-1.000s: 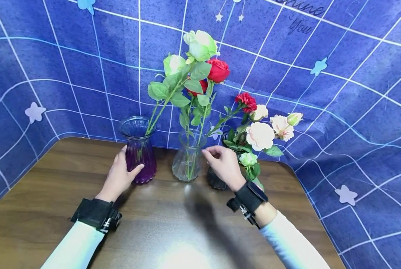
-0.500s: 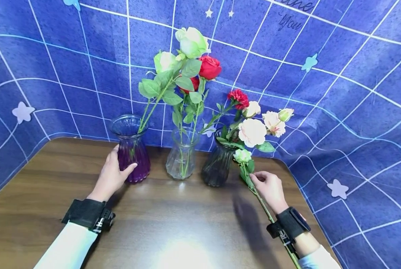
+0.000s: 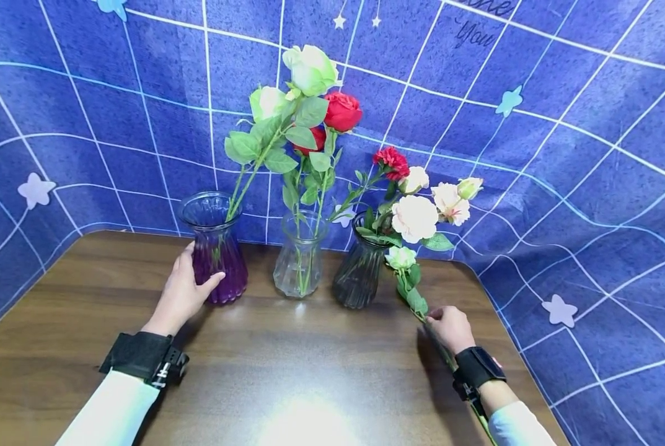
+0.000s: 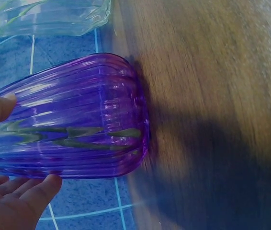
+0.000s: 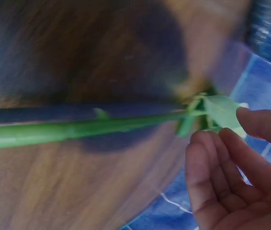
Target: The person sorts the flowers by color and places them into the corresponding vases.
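My left hand [image 3: 181, 291] grips the purple glass vase [image 3: 220, 266] from its left side, thumb on the front and fingers behind. White-green roses [image 3: 310, 69] lean out of that vase, and their stem ends show through the glass in the left wrist view. On the right of the table lies a single white-green rose [image 3: 401, 257] with a long green stem [image 5: 78, 129]. My right hand [image 3: 452, 328] is at this stem, just below its leaves. In the right wrist view a gap shows between thumb and fingers, with a leaf [image 5: 224, 112] behind it.
A clear vase [image 3: 297, 272] with red roses [image 3: 343, 111] stands in the middle. Right of it, a dark grey vase [image 3: 357, 279] holds a red carnation [image 3: 391, 162] and pale pink flowers [image 3: 414, 218]. A blue patterned cloth [image 3: 142, 124] hangs behind the wooden table [image 3: 243, 371].
My right hand has left the clear vase's side, gone right to the lying rose, then slid down along its stem. The left hand stays on the purple vase. The head view has shifted slightly.
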### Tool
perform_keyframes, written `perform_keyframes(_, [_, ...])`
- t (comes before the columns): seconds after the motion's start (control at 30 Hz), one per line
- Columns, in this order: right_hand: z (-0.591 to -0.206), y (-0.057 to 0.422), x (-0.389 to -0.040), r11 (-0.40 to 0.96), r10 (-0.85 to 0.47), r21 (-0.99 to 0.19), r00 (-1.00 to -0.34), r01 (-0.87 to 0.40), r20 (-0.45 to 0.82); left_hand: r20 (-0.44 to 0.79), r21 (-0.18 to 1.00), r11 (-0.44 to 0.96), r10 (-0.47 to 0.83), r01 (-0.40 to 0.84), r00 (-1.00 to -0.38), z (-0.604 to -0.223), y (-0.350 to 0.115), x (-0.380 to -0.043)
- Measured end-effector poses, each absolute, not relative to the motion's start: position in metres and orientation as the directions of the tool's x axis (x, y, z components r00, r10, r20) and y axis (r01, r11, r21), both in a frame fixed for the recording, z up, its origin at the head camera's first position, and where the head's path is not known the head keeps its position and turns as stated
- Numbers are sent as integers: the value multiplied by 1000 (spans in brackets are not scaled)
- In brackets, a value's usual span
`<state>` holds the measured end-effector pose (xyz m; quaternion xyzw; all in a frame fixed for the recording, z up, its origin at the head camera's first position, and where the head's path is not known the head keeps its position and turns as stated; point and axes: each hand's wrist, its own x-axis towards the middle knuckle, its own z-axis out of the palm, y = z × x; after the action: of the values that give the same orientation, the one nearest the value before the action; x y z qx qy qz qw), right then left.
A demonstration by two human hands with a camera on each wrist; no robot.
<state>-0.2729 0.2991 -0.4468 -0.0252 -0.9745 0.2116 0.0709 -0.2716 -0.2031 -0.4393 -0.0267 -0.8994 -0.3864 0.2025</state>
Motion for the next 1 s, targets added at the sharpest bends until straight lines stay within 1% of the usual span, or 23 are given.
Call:
perform_keyframes(0.07, [-455, 301, -276, 927, 66, -375, -991, 18, 117, 384, 685, 700, -110, 203, -917, -440, -203, -272])
perform_keyframes(0.23, [-468, 302, -282, 955, 51, -298, -987, 3, 154, 392, 684, 698, -109, 210, -913, -440, -202, -272])
perform_keyframes(0.33, [-471, 303, -283, 956, 54, -293, -985, 3, 166, 401, 682, 698, -106, 219, -910, -441, -202, -272])
perform_keyframes(0.57, [-471, 304, -283, 958, 74, -285, -987, 30, 145, 408, 684, 693, -106, 227, -907, -440, -202, -272])
perform_keyframes(0.77, [-464, 311, -278, 949, 135, -306, -976, 79, 168, 403, 680, 701, -109, 217, -909, -442, -202, -273])
perform_keyframes(0.93, [-443, 319, -268, 924, 196, -365, -959, 110, 206, 401, 685, 695, -109, 219, -910, -442, -203, -272])
perform_keyframes(1.0, [-433, 322, -263, 912, 218, -395, -946, 110, 241, 405, 685, 693, -105, 225, -908, -442, -204, -272])
